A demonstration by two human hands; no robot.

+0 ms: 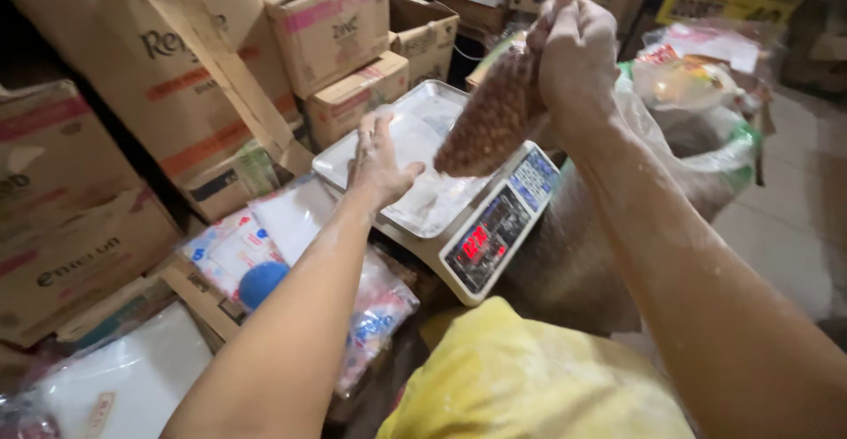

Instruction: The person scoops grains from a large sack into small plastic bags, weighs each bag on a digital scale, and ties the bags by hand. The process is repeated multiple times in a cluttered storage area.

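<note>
While the right hand [575,46] is raised at the far right of the scene, its fingers are clamped tight on the gathered neck of 1 clear bag of brown nuts [492,121], which hangs down and to the left from the fist, above the pan of the scale. Whether the bag's lower end touches the pan cannot be told. The left hand [379,164] sits lower and to the left of the bag, near its bottom end but apart from it, fingers spread loosely and holding nothing, hovering over the near left part of the pan. The 2 hands are well apart.

Under both lies 1 digital scale [494,236] with a silver weighing pan [415,130] and a red lit display facing near. A clear plastic sheet [437,201] lies on the pan.

To the right of the scale stands 1 large open sack [565,262], with a packet-filled plastic bag [697,77] beyond it. At the left, at least 6 cardboard boxes [326,24] are stacked from near to far. Near left lie several plastic-wrapped packs [291,218] and 1 blue ball-like thing [262,282]. A yellow cloth [529,377] fills the near centre.
</note>
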